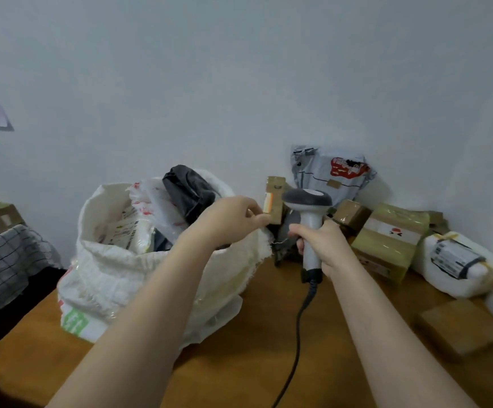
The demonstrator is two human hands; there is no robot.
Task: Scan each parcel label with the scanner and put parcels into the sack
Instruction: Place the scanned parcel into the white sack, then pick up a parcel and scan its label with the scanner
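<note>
My left hand (233,219) pinches a small taped cardboard parcel (274,198) and holds it upright above the table, its label lit red-orange by the scanner. My right hand (321,245) grips the handle of a grey and white corded scanner (308,201), whose head sits right beside the parcel. A white woven sack (115,269) stands open on the wooden table (254,348) to the left, with several parcels inside, among them a black bag (189,192).
Against the wall at the right lie more parcels: a grey poly mailer (333,172), a taped carton (389,240), a small box (352,214), a white wrapped bundle (460,263) and a brown box (460,331). Checked cloth (0,266) and cartons sit at the far left.
</note>
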